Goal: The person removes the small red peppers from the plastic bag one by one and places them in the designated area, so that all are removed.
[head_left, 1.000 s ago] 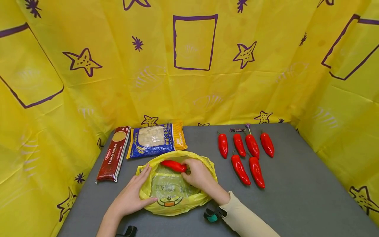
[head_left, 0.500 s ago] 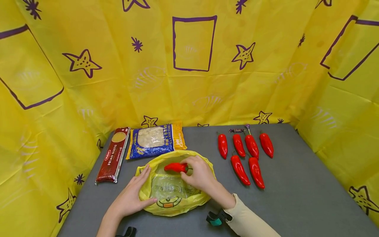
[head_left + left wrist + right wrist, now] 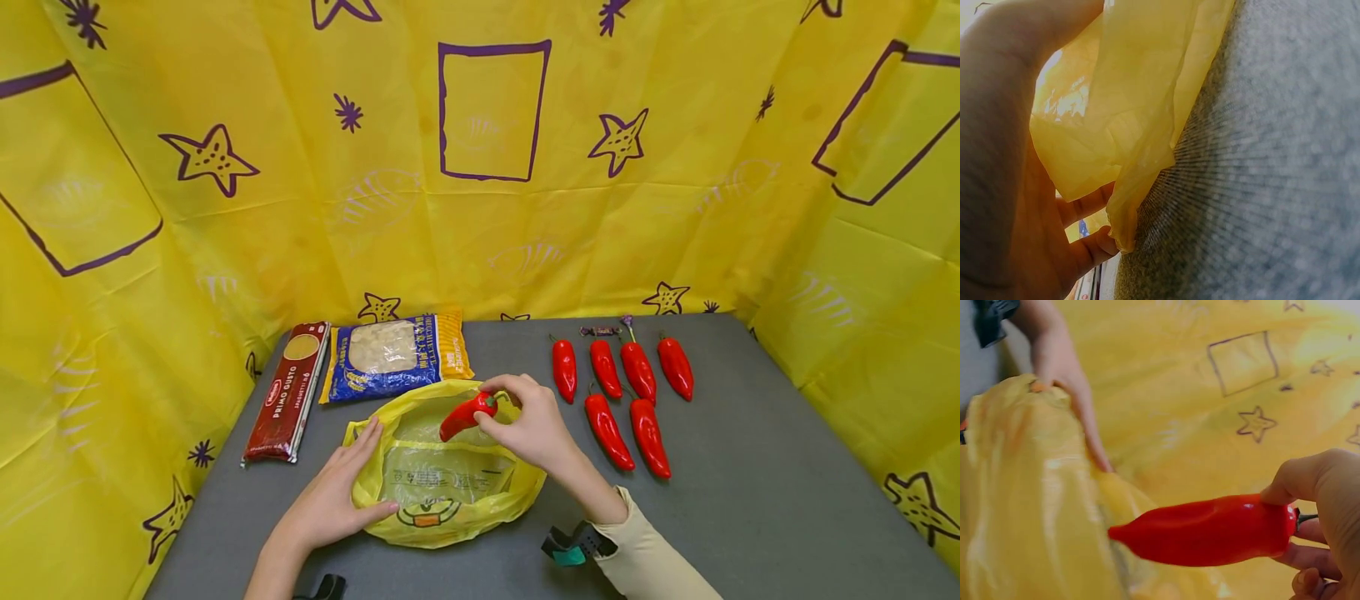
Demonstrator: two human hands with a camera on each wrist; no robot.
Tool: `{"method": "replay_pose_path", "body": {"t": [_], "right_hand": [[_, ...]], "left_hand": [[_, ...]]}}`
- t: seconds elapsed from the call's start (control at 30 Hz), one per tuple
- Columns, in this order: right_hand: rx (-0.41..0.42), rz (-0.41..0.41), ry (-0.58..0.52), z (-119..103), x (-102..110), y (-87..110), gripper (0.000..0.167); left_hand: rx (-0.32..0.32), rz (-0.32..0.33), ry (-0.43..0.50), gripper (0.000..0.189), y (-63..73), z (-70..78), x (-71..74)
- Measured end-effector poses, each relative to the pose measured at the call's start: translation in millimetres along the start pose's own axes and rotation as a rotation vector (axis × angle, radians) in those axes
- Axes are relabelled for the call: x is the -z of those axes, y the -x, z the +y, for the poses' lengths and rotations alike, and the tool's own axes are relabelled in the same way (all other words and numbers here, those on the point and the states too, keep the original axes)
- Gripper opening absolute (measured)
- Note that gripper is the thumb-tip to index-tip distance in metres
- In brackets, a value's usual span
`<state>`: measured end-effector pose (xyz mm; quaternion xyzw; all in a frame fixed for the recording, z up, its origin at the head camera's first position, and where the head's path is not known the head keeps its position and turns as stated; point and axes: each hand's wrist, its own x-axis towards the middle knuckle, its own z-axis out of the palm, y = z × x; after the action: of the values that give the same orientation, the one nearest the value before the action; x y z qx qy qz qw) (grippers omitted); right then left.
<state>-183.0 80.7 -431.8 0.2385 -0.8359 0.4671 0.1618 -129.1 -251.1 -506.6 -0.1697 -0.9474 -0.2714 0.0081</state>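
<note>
My right hand (image 3: 528, 422) pinches a red chili pepper (image 3: 467, 415) near its green stem, over the mouth of a yellow plastic bag (image 3: 450, 533). In the right wrist view the pepper (image 3: 1204, 531) lies nearly level, thumb on top and fingers beneath, its tip toward the bag (image 3: 1029, 487). The bag stands with its rim spread wide; printed plastic shows inside. My left hand (image 3: 333, 500) rests on the bag's left side, thumb and fingers spread. In the left wrist view that hand (image 3: 1029, 206) lies around the bag's yellow side (image 3: 1129, 106).
Several more red chili peppers (image 3: 609, 429) lie to the right of the bag on the grey table (image 3: 757, 483). Behind them is a small wrapped candy (image 3: 600, 331). A red spaghetti pack (image 3: 288, 392) and a blue orecchiette pack (image 3: 386, 354) lie at the back left. A yellow patterned curtain (image 3: 495, 233) surrounds the table.
My right hand has risen from inside the bag toward its upper right rim, lifting the chili pepper and tilting it tip-down. The left hand has stayed in place.
</note>
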Motion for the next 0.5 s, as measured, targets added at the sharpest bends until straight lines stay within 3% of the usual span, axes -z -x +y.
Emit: {"method": "replay_pose_path", "body": {"t": [0.5], "right_hand": [[-0.083, 0.127, -0.182, 2.8, 50.2, -6.8, 0.023]], "left_hand": [[0.007, 0.005, 0.005, 0.114, 0.8, -0.3, -1.1]]}}
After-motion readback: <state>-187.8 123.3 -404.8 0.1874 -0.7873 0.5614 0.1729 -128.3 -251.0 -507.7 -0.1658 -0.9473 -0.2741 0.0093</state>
